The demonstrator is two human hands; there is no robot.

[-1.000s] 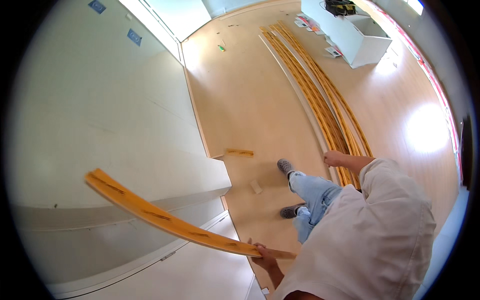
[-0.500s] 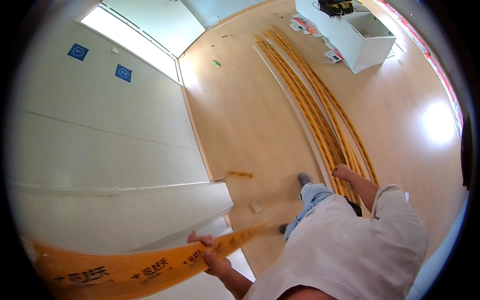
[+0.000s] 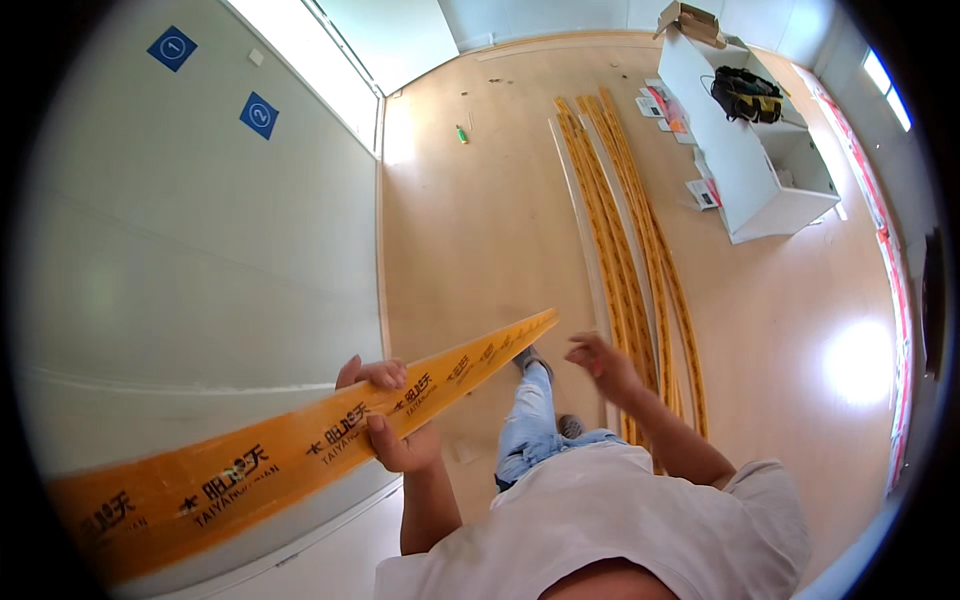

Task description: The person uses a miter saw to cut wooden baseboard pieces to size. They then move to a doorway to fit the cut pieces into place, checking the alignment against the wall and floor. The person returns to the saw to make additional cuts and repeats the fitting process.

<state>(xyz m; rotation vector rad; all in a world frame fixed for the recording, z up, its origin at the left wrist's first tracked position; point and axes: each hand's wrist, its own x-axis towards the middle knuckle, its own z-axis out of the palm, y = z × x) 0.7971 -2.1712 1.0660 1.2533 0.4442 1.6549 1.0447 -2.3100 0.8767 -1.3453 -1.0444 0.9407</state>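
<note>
My left hand (image 3: 390, 420) grips a long plank (image 3: 250, 460) with a printed orange covering, which rises diagonally from the lower left to a far end near the middle. My fingers curl over its upper edge and the thumb lies on its face. My right hand (image 3: 595, 360) is raised just right of that end, fingers apart and slightly bent, not touching it. Beyond it, several long orange-covered strips (image 3: 615, 260) lie side by side on the floor, with a pale strip (image 3: 573, 200) along their left.
A pale wall (image 3: 200, 250) with two blue square signs stands at left, beside a doorway (image 3: 300, 50). At back right are a white cabinet (image 3: 760, 210) with a black bag (image 3: 745, 95), a cardboard box (image 3: 690, 25) and flat packets (image 3: 655, 105). A green item (image 3: 462, 134) lies on the floor.
The plank in my left hand has swung so its far end points forward and sits higher. My right hand has left the strips on the floor and moved left toward that end, its fingers spreading.
</note>
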